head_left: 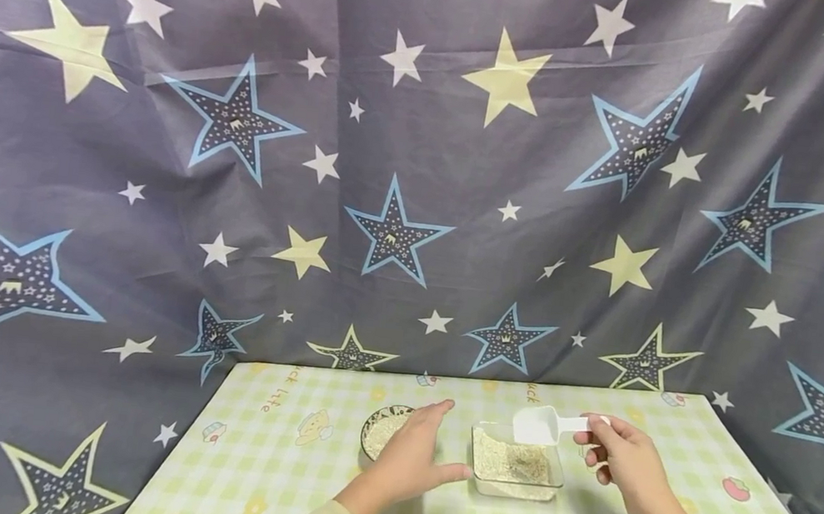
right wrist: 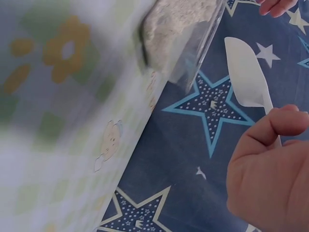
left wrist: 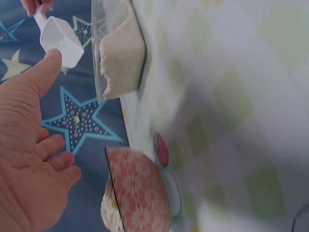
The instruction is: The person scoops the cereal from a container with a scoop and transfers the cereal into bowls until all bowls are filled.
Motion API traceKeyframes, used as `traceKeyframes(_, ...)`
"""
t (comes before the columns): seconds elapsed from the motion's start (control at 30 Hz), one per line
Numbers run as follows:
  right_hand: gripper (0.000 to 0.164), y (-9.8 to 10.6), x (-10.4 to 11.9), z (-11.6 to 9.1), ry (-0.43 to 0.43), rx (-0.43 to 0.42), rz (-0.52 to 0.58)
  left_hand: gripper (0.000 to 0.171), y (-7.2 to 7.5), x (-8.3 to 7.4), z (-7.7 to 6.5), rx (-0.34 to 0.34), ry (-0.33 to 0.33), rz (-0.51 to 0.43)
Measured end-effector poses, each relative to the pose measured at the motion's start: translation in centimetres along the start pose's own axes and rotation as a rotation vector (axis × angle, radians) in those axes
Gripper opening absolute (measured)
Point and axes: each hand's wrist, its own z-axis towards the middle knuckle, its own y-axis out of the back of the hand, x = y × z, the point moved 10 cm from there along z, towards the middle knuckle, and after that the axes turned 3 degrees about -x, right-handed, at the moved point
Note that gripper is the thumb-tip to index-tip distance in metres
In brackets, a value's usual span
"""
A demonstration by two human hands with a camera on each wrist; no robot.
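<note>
My right hand (head_left: 627, 468) pinches the handle of a white scoop (head_left: 536, 426). The scoop's bowl hangs over the back right part of a clear rectangular container (head_left: 514, 491), which holds a pale, grainy meal (head_left: 507, 460). My left hand (head_left: 409, 458) is spread between that container and a round bowl (head_left: 365, 451), its thumb close to the container's left side. In the left wrist view the bowl (left wrist: 140, 188) shows a pink flowered outside and pale flaky contents (left wrist: 111, 210). My left hand partly covers the bowl in the head view. Whether the scoop carries anything cannot be told.
A green checked cloth (head_left: 225, 455) with printed cartoon figures covers the table. Behind the table hangs a dark curtain (head_left: 420, 325) patterned with stars, close to the table's back edge.
</note>
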Motion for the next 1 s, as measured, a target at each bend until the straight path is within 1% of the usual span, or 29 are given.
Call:
traceKeyframes(0.07, 0.044, 0.1, -0.3, 0.1, -0.013, 0.003, -0.002, 0.105, -0.4, -0.4, 0.3, 0.005, -0.003, 0.006)
traceKeyframes(0.17, 0.043, 0.1, -0.6, 0.2, -0.018, 0.004, -0.004, 0.106, -1.0, -0.8, 0.5, 0.018, 0.01, 0.003)
traceKeyframes(0.23, 0.044, 0.0, -0.7, 0.3, -0.018, 0.006, -0.013, 0.106, -1.4, -0.8, 0.8, 0.024, 0.021, -0.015)
traceKeyframes(0.37, 0.046, -0.1, -1.1, 0.6, -0.015, 0.008, -0.056, 0.105, -2.2, -0.6, 1.0, 0.039, 0.044, -0.018)
traceKeyframes(0.6, 0.045, -0.3, -1.7, 0.7, 0.002, 0.007, -0.142, 0.103, -2.9, -0.5, 1.0, 0.054, 0.075, -0.023)
traceKeyframes(0.77, 0.044, -0.6, -2.0, 0.8, 0.003, 0.012, -0.195, 0.101, -3.5, -0.5, 1.4, 0.065, 0.097, -0.031)
traceKeyframes(1.0, 0.042, -1.1, -2.4, 0.8, 0.012, 0.025, -0.233, 0.1, -4.5, -0.4, 1.5, 0.096, 0.114, -0.062)
